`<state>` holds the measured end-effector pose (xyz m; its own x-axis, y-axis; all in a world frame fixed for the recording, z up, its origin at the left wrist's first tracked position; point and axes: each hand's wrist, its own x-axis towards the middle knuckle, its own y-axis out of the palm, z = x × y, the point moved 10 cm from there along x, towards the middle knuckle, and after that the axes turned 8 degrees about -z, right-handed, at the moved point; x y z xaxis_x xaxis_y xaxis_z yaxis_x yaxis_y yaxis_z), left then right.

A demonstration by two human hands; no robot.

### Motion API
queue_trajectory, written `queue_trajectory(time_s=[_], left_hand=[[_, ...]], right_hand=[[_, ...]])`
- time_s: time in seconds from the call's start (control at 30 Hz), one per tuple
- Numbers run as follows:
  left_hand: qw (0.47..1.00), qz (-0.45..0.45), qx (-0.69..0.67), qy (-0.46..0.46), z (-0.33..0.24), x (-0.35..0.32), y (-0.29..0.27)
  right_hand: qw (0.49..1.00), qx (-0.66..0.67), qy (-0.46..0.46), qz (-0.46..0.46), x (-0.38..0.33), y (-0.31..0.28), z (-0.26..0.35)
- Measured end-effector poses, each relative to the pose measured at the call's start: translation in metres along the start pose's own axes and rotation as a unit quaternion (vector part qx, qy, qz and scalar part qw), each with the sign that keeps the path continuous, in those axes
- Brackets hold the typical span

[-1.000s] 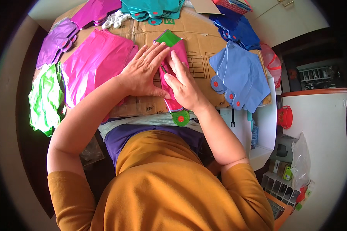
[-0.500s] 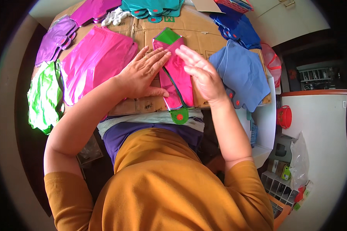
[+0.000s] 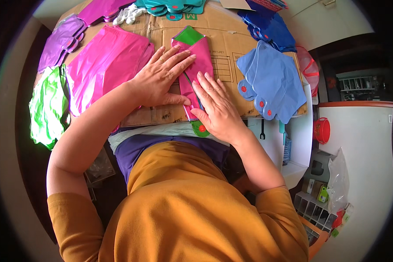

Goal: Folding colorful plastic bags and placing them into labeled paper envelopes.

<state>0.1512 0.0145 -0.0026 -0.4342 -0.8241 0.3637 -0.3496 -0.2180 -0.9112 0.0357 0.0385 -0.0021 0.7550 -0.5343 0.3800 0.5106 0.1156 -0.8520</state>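
A long folded piece of pink fabric (image 3: 201, 54) lies in front of me, pointing away. Green lining (image 3: 189, 36) shows at its far tip, and a green tab (image 3: 198, 128) with a red dot sticks out at its near end over the cardboard's edge. My left hand (image 3: 157, 81) rests on the fold's left side, fingers stretched out and thumb near the lower end. On the near right part of the same fold lies my right hand (image 3: 218, 107), flat, with fingers extended. Neither hand grips anything. Part of the fold's seam is hidden under the hands.
The cardboard sheet (image 3: 225, 41) carries pink fabric pieces (image 3: 109, 65) at left, blue tabbed ones (image 3: 273, 78) at right, and teal (image 3: 172, 6) and purple (image 3: 63, 41) stacks beyond. Shiny green fabric (image 3: 49, 107) hangs at the left edge. A white box (image 3: 299, 144) stands at right.
My right hand has come nearer to me and turned from its raised edge to lie flat on the pink fold. The left hand stays in about the same place.
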Motion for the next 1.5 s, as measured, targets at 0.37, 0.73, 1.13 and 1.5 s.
queue_trajectory(time_s=[0.37, 0.73, 1.13, 1.5], left_hand=[[1.000, 0.002, 0.022, 0.001, 0.000, -0.003, 0.002], [1.000, 0.007, 0.009, 0.007, -0.002, -0.001, 0.002], [1.000, 0.004, 0.031, 0.002, -0.004, -0.001, 0.001], [1.000, 0.016, 0.021, -0.001, -0.001, -0.001, 0.003]], right_hand=[[0.993, 0.096, 0.002, 0.075, -0.018, -0.033, -0.016], [0.996, 0.090, -0.009, 0.016, -0.021, -0.034, -0.021], [0.996, 0.092, -0.007, -0.014, -0.019, -0.037, -0.021], [0.998, 0.046, -0.038, 0.009, -0.016, -0.038, -0.012]])
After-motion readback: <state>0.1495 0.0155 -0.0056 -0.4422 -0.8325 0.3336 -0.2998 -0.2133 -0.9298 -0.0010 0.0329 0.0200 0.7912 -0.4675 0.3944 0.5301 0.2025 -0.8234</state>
